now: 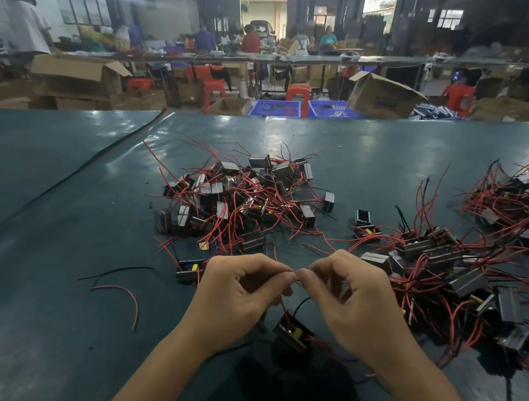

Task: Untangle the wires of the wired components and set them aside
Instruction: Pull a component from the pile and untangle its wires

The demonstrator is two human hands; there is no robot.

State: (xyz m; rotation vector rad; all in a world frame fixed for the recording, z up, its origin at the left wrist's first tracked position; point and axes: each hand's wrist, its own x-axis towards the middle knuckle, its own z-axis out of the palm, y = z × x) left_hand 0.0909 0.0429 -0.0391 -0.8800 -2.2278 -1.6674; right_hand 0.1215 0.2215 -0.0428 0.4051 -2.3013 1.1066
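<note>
A small dark wired component (291, 333) with a yellow part hangs by its red and black wires below my two hands. My left hand (236, 295) and my right hand (350, 294) meet fingertip to fingertip above it, each pinching the thin wires at about the same spot. A tangled heap of similar components (238, 197) with red and black wires lies on the table beyond my hands. A second spread of components (457, 270) lies to the right, reaching the table's right side.
The dark green table (69, 335) carries loose red and black wire pieces (125, 291) at the left. A single component (189, 269) sits just beyond my left hand. Cardboard boxes, blue crates, red stools and seated people fill the room behind.
</note>
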